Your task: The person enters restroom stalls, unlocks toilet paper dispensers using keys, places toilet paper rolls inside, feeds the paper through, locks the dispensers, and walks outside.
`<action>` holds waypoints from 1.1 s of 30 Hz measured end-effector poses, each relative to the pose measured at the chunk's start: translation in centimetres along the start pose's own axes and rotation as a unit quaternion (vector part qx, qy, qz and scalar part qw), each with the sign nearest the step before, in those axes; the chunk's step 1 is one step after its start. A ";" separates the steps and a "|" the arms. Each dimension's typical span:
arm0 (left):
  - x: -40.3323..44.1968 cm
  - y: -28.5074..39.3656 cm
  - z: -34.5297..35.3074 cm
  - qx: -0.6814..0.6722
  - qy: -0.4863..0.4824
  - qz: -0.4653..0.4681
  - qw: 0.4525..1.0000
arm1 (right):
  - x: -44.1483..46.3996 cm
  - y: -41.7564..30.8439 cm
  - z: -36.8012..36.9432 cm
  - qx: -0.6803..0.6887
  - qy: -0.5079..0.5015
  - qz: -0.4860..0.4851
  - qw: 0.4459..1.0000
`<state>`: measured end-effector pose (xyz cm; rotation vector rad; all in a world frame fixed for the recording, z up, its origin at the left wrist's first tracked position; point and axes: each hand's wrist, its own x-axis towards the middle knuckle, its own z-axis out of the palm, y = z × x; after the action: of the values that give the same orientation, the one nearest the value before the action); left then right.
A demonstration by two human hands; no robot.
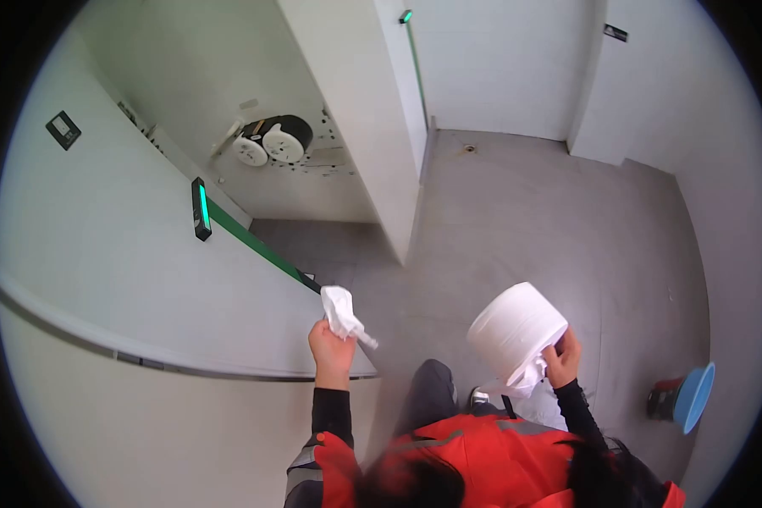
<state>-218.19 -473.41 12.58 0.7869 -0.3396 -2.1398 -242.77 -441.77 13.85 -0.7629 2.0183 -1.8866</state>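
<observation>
The work in hand was handling loose paper and a large paper roll (510,328), held apart. At 7 o'clock in the view, the left hand (332,345) had its grip closed on a crumpled piece of paper (339,310), which stuck out above the fingers beside the door (135,254). The roll was at 4 o'clock, tilted and off the floor (516,212); the right hand (565,359) gripped its lower right edge, with loose paper (529,378) bunched by the fingers. How far those fingers reached under the roll could not be told.

A black-and-white dispenser (275,140) was on the wall between 10 and 11 o'clock, and a blue basin (694,398) lay tipped near 4 o'clock, beyond the right hand. Any further move called for a steady hold on the bulky roll and care with its loose paper.
</observation>
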 end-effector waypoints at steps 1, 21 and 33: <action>2.7 0.7 0.5 0.034 -0.015 0.032 0.999 | 2.1 0.1 1.7 0.028 -0.031 0.013 0.999; 71.0 14.6 7.9 0.593 0.159 0.273 0.741 | 30.4 -1.1 43.6 -0.072 -0.221 0.162 0.959; 68.5 14.1 8.5 0.635 0.160 0.275 0.704 | 35.0 -4.3 49.0 -0.050 -0.232 0.225 0.945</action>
<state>-247.61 -535.51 -2.85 1.4982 -1.7008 -0.9089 -244.54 -502.01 17.94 -0.6261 1.7989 -1.2230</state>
